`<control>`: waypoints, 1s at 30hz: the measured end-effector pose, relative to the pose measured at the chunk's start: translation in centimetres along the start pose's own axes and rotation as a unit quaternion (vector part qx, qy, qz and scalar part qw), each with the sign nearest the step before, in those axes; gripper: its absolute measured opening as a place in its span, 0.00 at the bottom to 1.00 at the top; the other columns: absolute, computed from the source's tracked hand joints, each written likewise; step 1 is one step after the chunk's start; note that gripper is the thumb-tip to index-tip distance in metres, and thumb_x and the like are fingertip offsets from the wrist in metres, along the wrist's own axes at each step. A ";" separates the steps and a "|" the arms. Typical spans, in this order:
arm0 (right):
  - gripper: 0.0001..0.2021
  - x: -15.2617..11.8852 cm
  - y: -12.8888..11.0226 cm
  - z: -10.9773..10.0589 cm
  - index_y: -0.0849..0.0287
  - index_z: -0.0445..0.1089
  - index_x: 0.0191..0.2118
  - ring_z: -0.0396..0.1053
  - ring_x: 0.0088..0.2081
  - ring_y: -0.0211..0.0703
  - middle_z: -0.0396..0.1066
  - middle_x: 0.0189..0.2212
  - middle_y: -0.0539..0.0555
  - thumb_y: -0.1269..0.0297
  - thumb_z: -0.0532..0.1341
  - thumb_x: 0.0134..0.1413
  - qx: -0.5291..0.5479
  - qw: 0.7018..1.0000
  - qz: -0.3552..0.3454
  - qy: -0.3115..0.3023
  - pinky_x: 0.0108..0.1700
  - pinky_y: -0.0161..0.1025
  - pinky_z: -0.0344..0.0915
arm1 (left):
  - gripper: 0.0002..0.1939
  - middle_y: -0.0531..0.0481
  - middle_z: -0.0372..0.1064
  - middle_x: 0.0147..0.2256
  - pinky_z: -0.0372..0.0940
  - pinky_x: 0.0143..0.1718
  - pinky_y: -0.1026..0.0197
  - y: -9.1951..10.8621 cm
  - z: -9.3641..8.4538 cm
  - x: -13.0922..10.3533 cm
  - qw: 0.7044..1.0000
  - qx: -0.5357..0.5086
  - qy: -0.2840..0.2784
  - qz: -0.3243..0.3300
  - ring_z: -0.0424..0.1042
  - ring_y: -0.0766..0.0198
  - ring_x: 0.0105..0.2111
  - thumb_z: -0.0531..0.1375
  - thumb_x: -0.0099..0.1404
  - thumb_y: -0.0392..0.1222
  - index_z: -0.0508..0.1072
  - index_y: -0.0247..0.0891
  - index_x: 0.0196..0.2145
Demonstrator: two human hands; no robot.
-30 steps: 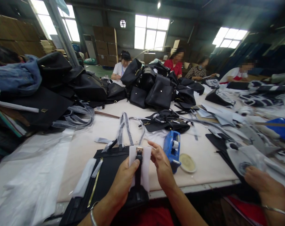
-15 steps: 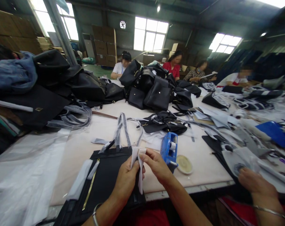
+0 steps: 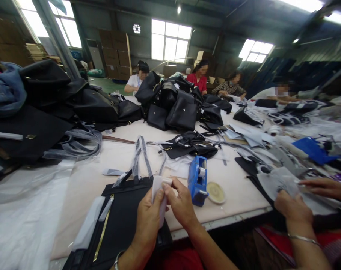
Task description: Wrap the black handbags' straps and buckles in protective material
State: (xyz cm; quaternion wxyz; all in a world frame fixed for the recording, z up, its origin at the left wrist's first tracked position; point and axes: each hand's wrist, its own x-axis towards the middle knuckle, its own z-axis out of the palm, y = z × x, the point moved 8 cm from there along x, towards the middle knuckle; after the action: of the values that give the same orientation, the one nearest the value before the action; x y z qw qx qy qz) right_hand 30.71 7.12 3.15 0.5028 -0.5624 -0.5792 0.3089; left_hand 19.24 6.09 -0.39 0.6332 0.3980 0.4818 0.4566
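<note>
A folded strip of white wrapping (image 3: 157, 187) is held upright between both hands, over the right side of a black bag (image 3: 122, 217). My left hand (image 3: 149, 212) grips it with thumb and fingers closed. My right hand (image 3: 180, 202) pinches its upper right edge. The bag lies flat at the table's front edge, with a gold zipper (image 3: 103, 228) and a white wrapped piece (image 3: 88, 224) on its left side. Its wrapped handles (image 3: 141, 157) stand up behind it.
Right of my hands are a blue tape dispenser (image 3: 198, 182) and a round dish (image 3: 216, 192). Black bags (image 3: 181, 112) are piled behind. A co-worker's hands (image 3: 294, 208) handle wrapping at the right. Plastic sheets (image 3: 26, 213) cover the left.
The white strip's parted layers have come together between my hands. The view has turned slightly to the right. A second hand of the co-worker has appeared at the right edge.
</note>
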 end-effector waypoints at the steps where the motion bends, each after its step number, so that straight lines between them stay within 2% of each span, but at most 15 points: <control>1: 0.07 0.0 -0.1 -0.3 0.59 0.67 0.33 0.64 0.35 0.39 0.66 0.31 0.51 0.63 0.56 0.59 -0.005 1.000 -0.004 0.004 0.39 0.35 0.60 | 0.21 0.47 0.73 0.33 0.66 0.29 0.63 0.0 0.0 0.1 1.000 0.012 0.005 0.000 0.70 0.62 0.29 0.58 0.63 0.55 0.72 0.36 0.46; 6: 0.09 -0.5 0.8 -1.0 0.60 0.67 0.33 0.61 0.29 0.36 0.63 0.27 0.49 0.60 0.57 0.58 0.048 0.998 0.044 0.016 0.31 0.33 0.58 | 0.19 0.52 0.71 0.23 0.59 0.21 0.68 1.1 -0.1 -0.3 0.994 0.101 0.023 0.038 0.66 0.66 0.22 0.57 0.63 0.55 0.73 0.36 0.41; 12: 0.08 -1.2 2.3 -0.1 0.61 0.63 0.32 0.56 0.22 0.32 0.60 0.23 0.46 0.60 0.58 0.56 0.206 0.972 0.111 0.036 0.24 0.31 0.54 | 0.11 0.55 0.70 0.25 0.63 0.27 0.67 3.0 0.2 -1.5 0.954 0.252 0.032 0.161 0.70 0.66 0.23 0.55 0.67 0.49 0.71 0.41 0.41; 14: 0.09 -1.4 3.0 0.4 0.60 0.61 0.31 0.53 0.19 0.31 0.58 0.20 0.45 0.60 0.58 0.54 0.264 0.953 0.148 0.033 0.21 0.30 0.51 | 0.10 0.54 0.72 0.30 0.64 0.29 0.66 3.4 0.6 -1.8 0.925 0.305 0.023 0.224 0.71 0.66 0.25 0.54 0.68 0.46 0.70 0.42 0.44; 16: 0.09 -1.6 3.7 0.7 0.60 0.60 0.30 0.51 0.17 0.30 0.55 0.18 0.44 0.62 0.59 0.52 0.306 0.933 0.186 0.033 0.18 0.29 0.49 | 0.10 0.51 0.72 0.36 0.66 0.34 0.65 3.7 1.2 -2.3 0.882 0.366 0.015 0.295 0.72 0.64 0.31 0.53 0.69 0.42 0.68 0.42 0.47; 18: 0.08 -1.7 4.0 0.8 0.60 0.59 0.28 0.51 0.17 0.30 0.54 0.17 0.43 0.64 0.59 0.50 0.336 0.918 0.209 0.037 0.17 0.29 0.49 | 0.11 0.47 0.72 0.38 0.66 0.37 0.63 3.8 1.9 -2.7 0.825 0.439 0.011 0.356 0.73 0.61 0.35 0.52 0.69 0.38 0.68 0.40 0.48; 20: 0.07 -1.9 4.1 0.6 0.60 0.59 0.28 0.51 0.16 0.29 0.54 0.17 0.43 0.65 0.59 0.49 0.356 0.909 0.215 0.039 0.16 0.28 0.50 | 0.13 0.46 0.71 0.36 0.66 0.35 0.63 3.6 2.6 -2.8 0.762 0.513 0.011 0.395 0.73 0.59 0.34 0.51 0.68 0.34 0.67 0.37 0.49; 22: 0.08 -2.0 3.7 0.1 0.60 0.59 0.29 0.52 0.15 0.29 0.54 0.17 0.43 0.63 0.58 0.52 0.355 0.912 0.201 0.041 0.16 0.28 0.51 | 0.16 0.45 0.70 0.35 0.66 0.30 0.63 3.4 3.3 -2.9 0.703 0.571 0.006 0.423 0.73 0.59 0.31 0.50 0.67 0.30 0.65 0.35 0.52; 25: 0.13 -2.2 2.9 -0.9 0.59 0.59 0.31 0.55 0.15 0.30 0.57 0.19 0.44 0.54 0.56 0.58 0.294 0.942 0.161 0.027 0.17 0.29 0.54 | 0.22 0.42 0.70 0.37 0.66 0.27 0.64 3.0 4.0 -3.2 0.639 0.629 -0.004 0.443 0.72 0.59 0.30 0.48 0.64 0.25 0.61 0.31 0.55; 27: 0.15 -2.2 2.6 -1.3 0.59 0.60 0.33 0.59 0.16 0.31 0.61 0.21 0.45 0.51 0.55 0.59 0.229 0.963 0.142 0.006 0.17 0.29 0.55 | 0.23 0.39 0.70 0.39 0.67 0.27 0.63 2.6 4.2 -3.3 0.615 0.656 -0.013 0.438 0.73 0.58 0.31 0.48 0.63 0.24 0.60 0.29 0.56; 28: 0.15 -2.2 2.7 -1.5 0.59 0.60 0.33 0.59 0.16 0.31 0.62 0.21 0.45 0.51 0.56 0.59 0.199 0.970 0.137 -0.001 0.17 0.29 0.55 | 0.24 0.38 0.70 0.41 0.68 0.27 0.63 2.3 4.3 -3.4 0.612 0.662 -0.020 0.432 0.74 0.57 0.33 0.48 0.63 0.24 0.60 0.30 0.57; 29: 0.14 -2.2 2.8 -1.7 0.59 0.60 0.34 0.60 0.16 0.31 0.63 0.22 0.46 0.51 0.56 0.59 0.172 0.976 0.134 -0.004 0.17 0.29 0.55 | 0.24 0.36 0.70 0.44 0.69 0.29 0.62 2.1 4.3 -3.5 0.619 0.660 -0.032 0.425 0.74 0.55 0.36 0.48 0.64 0.25 0.60 0.30 0.57; 30: 0.14 -2.2 3.0 -1.9 0.59 0.61 0.34 0.61 0.17 0.31 0.63 0.22 0.46 0.52 0.56 0.60 0.149 0.980 0.131 -0.003 0.18 0.28 0.55 | 0.24 0.34 0.68 0.47 0.70 0.33 0.60 1.9 4.3 -3.7 0.638 0.646 -0.044 0.418 0.73 0.52 0.41 0.49 0.65 0.27 0.59 0.31 0.58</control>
State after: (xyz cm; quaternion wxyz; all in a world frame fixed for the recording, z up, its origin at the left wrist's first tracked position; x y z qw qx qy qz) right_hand 33.22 5.14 0.50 0.5344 -0.5507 -0.4499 0.4569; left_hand 22.61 2.80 3.26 -0.0229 0.8839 0.4080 0.2275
